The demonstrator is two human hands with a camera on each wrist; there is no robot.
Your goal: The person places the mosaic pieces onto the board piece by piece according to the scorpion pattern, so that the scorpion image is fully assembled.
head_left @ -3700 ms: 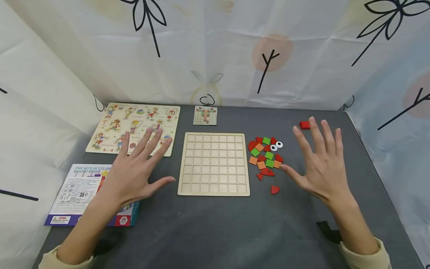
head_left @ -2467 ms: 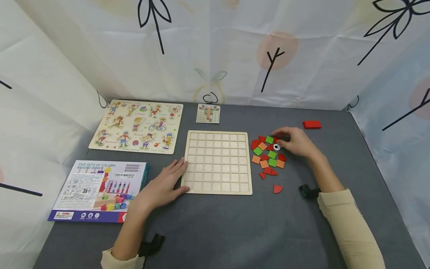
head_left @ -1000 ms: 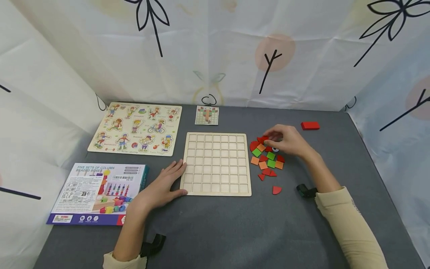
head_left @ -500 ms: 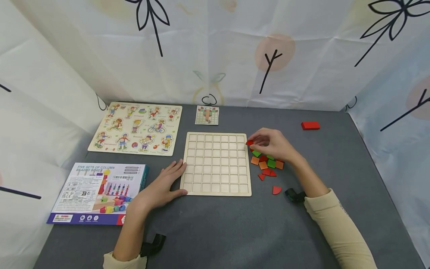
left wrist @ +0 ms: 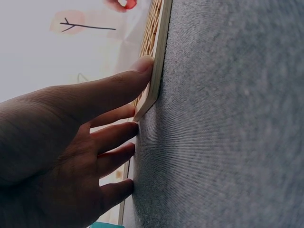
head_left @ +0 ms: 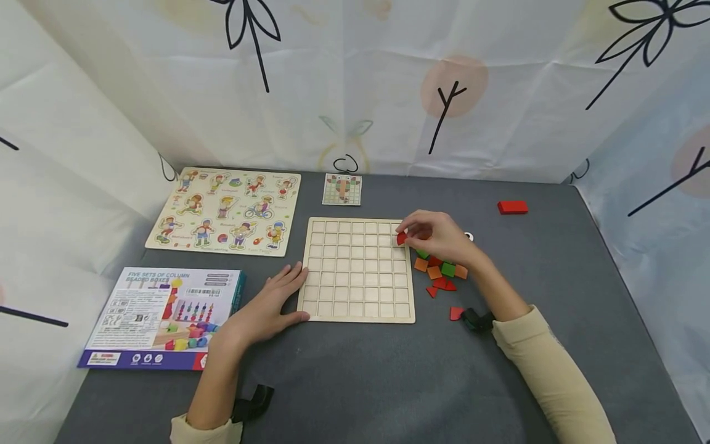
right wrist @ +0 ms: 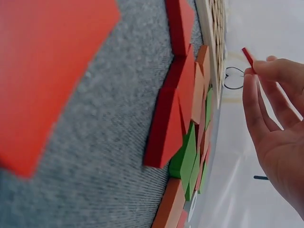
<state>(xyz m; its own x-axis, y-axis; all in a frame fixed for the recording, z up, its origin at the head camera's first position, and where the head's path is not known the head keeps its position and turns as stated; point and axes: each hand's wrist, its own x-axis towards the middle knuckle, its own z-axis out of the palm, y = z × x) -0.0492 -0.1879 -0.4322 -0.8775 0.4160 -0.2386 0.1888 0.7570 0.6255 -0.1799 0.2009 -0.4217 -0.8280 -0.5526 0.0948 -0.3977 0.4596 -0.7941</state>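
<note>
A wooden grid board [head_left: 355,277] lies in the middle of the table, its square cells bare. My left hand [head_left: 263,317] rests at its left edge; in the left wrist view the thumb [left wrist: 114,90] touches the board's rim and the other fingers are nearly straight. With thumb and fingertips my right hand [head_left: 440,237] pinches a small red piece [head_left: 402,238] over the board's upper right corner. In the right wrist view that red piece [right wrist: 248,57] is held clear of the surface. Beneath the hand, the pile of red, green and orange pieces [head_left: 434,272] is partly hidden.
A small pattern card [head_left: 341,189] lies behind the board. To the left are a picture puzzle board [head_left: 224,209] and a printed box [head_left: 161,317]. A red block [head_left: 513,208] sits at the back right. One red piece [head_left: 456,313] lies apart, near the right wrist.
My right hand has gone from hovering beside the board to the pieces, picked up a red one and carried it left over the board's corner. My left hand has come down to the board's left edge.
</note>
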